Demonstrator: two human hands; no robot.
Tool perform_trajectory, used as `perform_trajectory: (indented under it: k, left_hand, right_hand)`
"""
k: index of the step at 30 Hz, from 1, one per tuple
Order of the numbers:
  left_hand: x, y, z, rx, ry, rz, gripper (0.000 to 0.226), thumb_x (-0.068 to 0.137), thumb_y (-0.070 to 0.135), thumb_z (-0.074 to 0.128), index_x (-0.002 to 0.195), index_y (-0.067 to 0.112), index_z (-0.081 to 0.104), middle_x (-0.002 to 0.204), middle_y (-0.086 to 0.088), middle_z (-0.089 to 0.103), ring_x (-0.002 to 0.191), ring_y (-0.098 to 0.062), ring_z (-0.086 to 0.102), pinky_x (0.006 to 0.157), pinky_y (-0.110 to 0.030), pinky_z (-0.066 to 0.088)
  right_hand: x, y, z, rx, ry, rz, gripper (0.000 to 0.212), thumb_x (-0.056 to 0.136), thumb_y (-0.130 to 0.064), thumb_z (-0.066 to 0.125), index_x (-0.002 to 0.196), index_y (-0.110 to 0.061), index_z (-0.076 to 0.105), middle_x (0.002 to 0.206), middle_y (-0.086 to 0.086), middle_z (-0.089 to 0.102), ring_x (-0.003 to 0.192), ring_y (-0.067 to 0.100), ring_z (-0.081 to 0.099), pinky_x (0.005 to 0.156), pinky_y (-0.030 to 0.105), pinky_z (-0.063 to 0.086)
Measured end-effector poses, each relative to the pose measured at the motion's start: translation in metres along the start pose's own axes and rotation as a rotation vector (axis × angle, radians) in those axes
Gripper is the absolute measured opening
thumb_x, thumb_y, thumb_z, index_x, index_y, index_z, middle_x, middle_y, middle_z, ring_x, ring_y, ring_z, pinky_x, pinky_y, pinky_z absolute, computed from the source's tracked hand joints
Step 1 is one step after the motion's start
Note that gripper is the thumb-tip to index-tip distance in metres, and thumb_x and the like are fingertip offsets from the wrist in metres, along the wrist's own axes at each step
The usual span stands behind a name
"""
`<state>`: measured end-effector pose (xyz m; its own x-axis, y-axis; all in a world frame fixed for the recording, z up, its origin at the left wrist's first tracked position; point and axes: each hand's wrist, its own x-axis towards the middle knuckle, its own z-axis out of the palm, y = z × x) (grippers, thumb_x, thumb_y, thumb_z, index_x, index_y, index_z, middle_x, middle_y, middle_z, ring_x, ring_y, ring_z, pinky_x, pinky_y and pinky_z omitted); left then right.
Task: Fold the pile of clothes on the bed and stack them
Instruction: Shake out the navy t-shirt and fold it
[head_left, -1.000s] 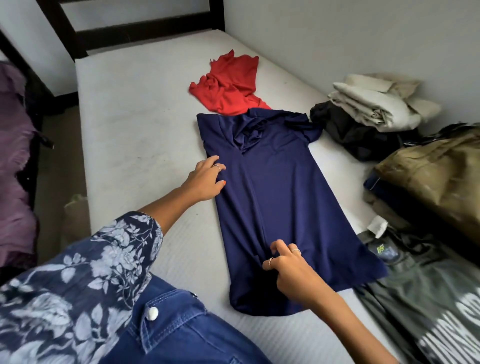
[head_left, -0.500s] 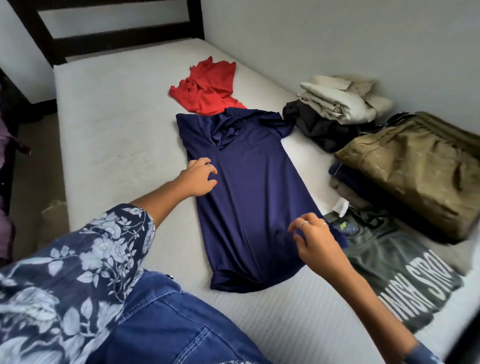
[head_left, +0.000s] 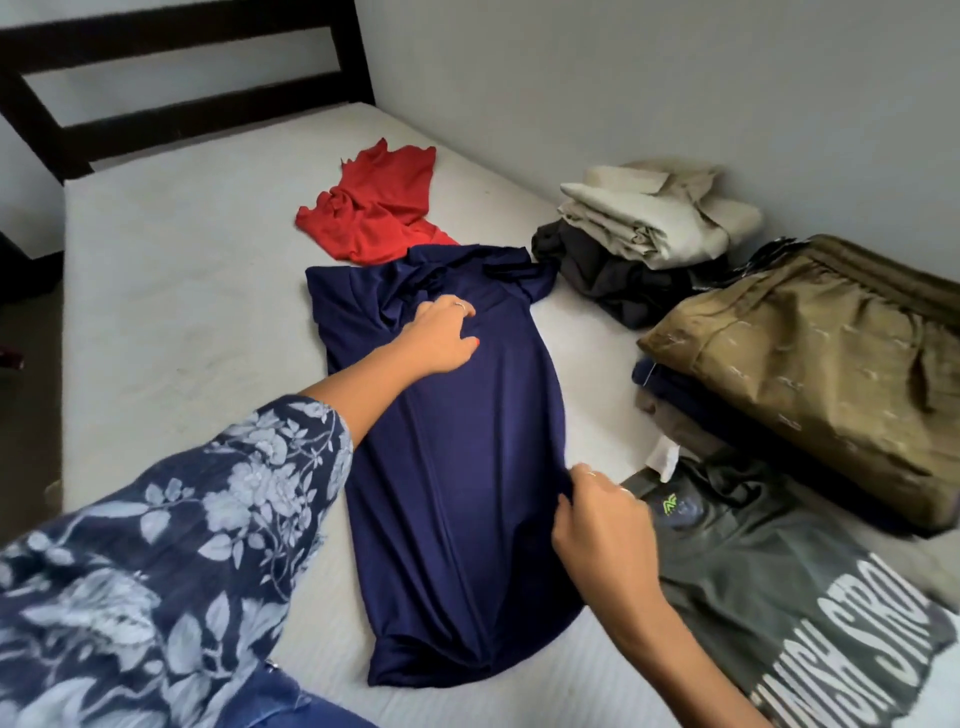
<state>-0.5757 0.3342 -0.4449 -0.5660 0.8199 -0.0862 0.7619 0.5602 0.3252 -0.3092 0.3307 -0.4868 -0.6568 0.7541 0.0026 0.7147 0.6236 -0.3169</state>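
A navy blue shirt (head_left: 457, 493) lies lengthwise on the white mattress (head_left: 171, 322), its sides folded in to a narrow strip. My left hand (head_left: 441, 338) rests on its upper part near the bunched collar, fingers bent into the cloth. My right hand (head_left: 602, 514) pinches the shirt's right edge about halfway down. A crumpled red garment (head_left: 379, 208) lies beyond the shirt's collar.
Along the wall on the right stand folded stacks: beige cloth on dark cloth (head_left: 649, 218), an olive garment on darker ones (head_left: 810, 358). A grey printed T-shirt (head_left: 789, 587) lies nearest me. A dark headboard (head_left: 182, 78) closes the far end.
My left hand has slid from the shirt's left edge up towards the collar. My right hand has moved from the shirt's lower middle to its right edge. The right flap now lies folded in.
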Motion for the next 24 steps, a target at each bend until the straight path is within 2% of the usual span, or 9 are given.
perform_trajectory:
  k: [3,4,6,8,11,15,18,21,24]
  left_hand:
    - [0.029,0.005,0.010,-0.001,-0.005,-0.013,0.049,0.093,0.029,0.055,0.139,0.015,0.044,0.147,-0.007,0.035,0.136,-0.032,0.031,0.110,-0.050,0.030]
    - [0.039,0.008,0.014,0.001,-0.018,-0.008,0.048,0.093,0.029,0.054,0.138,0.017,0.045,0.147,-0.007,0.035,0.137,-0.032,0.031,0.110,-0.050,0.030]
    - [0.054,0.011,0.022,0.000,-0.039,0.011,0.045,0.094,0.031,0.051,0.138,0.021,0.047,0.148,-0.006,0.035,0.138,-0.031,0.030,0.111,-0.051,0.029]
    - [0.072,0.016,0.030,-0.002,-0.064,0.024,0.044,0.096,0.033,0.049,0.138,0.024,0.047,0.149,-0.008,0.033,0.139,-0.032,0.029,0.111,-0.051,0.028]
    - [0.092,0.026,0.044,0.034,-0.118,0.011,0.048,0.097,0.041,0.045,0.144,0.029,0.039,0.157,-0.011,0.020,0.143,-0.035,0.018,0.114,-0.052,0.023]
    - [0.118,0.038,0.058,0.076,-0.187,-0.057,0.053,0.099,0.049,0.037,0.149,0.035,0.028,0.161,-0.010,-0.001,0.146,-0.037,0.003,0.115,-0.053,0.014]
    - [0.136,0.041,0.069,0.088,-0.228,-0.118,0.054,0.098,0.052,0.033,0.150,0.036,0.024,0.161,-0.009,-0.007,0.146,-0.039,-0.001,0.115,-0.053,0.010]
    - [0.150,0.039,0.078,0.093,-0.210,-0.129,0.057,0.099,0.050,0.034,0.151,0.032,0.021,0.161,-0.008,0.001,0.145,-0.039,0.005,0.114,-0.054,0.013]
    - [0.155,0.036,0.082,0.024,-0.056,-0.133,0.053,0.098,0.040,0.044,0.144,0.015,0.037,0.151,-0.010,0.035,0.137,-0.033,0.032,0.107,-0.047,0.032]
  right_hand:
    - [-0.004,-0.022,0.011,0.013,-0.097,-0.099,0.028,0.091,-0.026,0.043,0.117,-0.016,0.045,0.108,0.006,0.063,0.102,0.033,0.061,0.073,0.038,0.044]
    - [-0.004,-0.025,0.019,-0.026,-0.094,-0.136,0.032,0.089,-0.029,0.046,0.118,-0.016,0.047,0.102,0.005,0.065,0.095,0.032,0.064,0.067,0.037,0.043]
    - [-0.006,-0.029,0.033,-0.063,-0.050,-0.179,0.028,0.074,-0.036,0.061,0.095,-0.018,0.061,0.068,0.002,0.065,0.058,0.024,0.065,0.046,0.031,0.030]
    - [0.001,-0.023,0.052,-0.047,0.014,-0.242,0.019,0.070,-0.040,0.060,0.069,-0.021,0.061,0.045,-0.001,0.053,0.035,0.017,0.053,0.041,0.025,0.017]
    - [0.001,-0.015,0.071,-0.009,0.101,-0.282,0.025,0.080,-0.038,0.048,0.063,-0.022,0.056,0.045,-0.004,0.049,0.035,0.018,0.049,0.039,0.021,0.021]
    - [0.001,-0.010,0.084,0.033,0.182,-0.309,0.023,0.082,-0.038,0.052,0.064,-0.023,0.055,0.049,-0.005,0.048,0.038,0.018,0.049,0.037,0.021,0.029]
    - [0.002,-0.008,0.088,0.051,0.211,-0.321,0.023,0.081,-0.038,0.054,0.064,-0.023,0.056,0.049,-0.005,0.048,0.038,0.017,0.048,0.037,0.022,0.031]
    - [0.004,-0.007,0.090,0.068,0.201,-0.315,0.022,0.080,-0.039,0.056,0.066,-0.022,0.057,0.050,-0.005,0.048,0.040,0.016,0.048,0.038,0.022,0.032]
    - [0.005,-0.007,0.090,0.069,0.159,-0.310,0.022,0.081,-0.039,0.056,0.067,-0.022,0.059,0.051,-0.005,0.049,0.040,0.016,0.048,0.038,0.022,0.033]
